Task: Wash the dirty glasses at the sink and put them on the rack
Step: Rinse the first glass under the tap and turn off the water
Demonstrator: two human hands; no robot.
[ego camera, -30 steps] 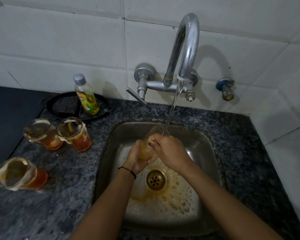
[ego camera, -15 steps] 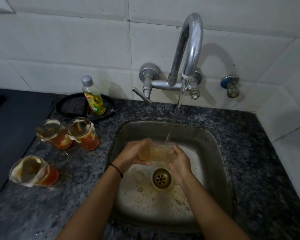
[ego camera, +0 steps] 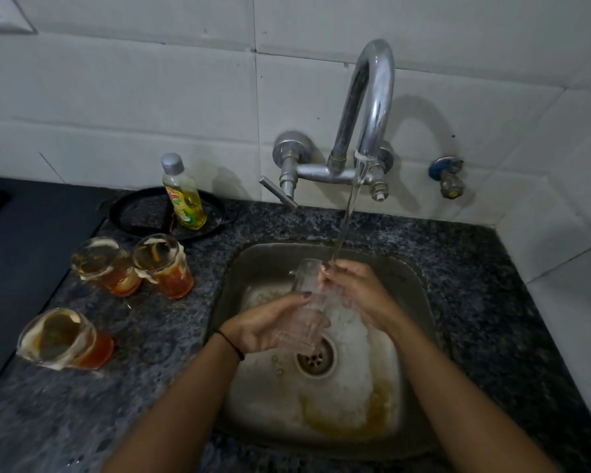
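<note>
In the head view your left hand [ego camera: 270, 324] wraps the lower half of the glass [ego camera: 304, 302] over the sink [ego camera: 415, 302] drain; your right hand [ego camera: 355, 291] pinches its rim under the stream from the tap [ego camera: 369, 107]. The glass leans mouth up and away from you, base in the left hand. Three dirty glasses [ego camera: 161, 264] stand to your left.

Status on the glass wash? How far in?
Done: nothing visibly racked; no rack in view. In hand: one glass, gripped by left hand and right hand over the sink under the running tap; it looks clear, so probably nearly rinsed. Left: near dirty glass, back-left dirty glass, back-right dirty glass on the counter, orange residue inside, then racking all four.
</note>
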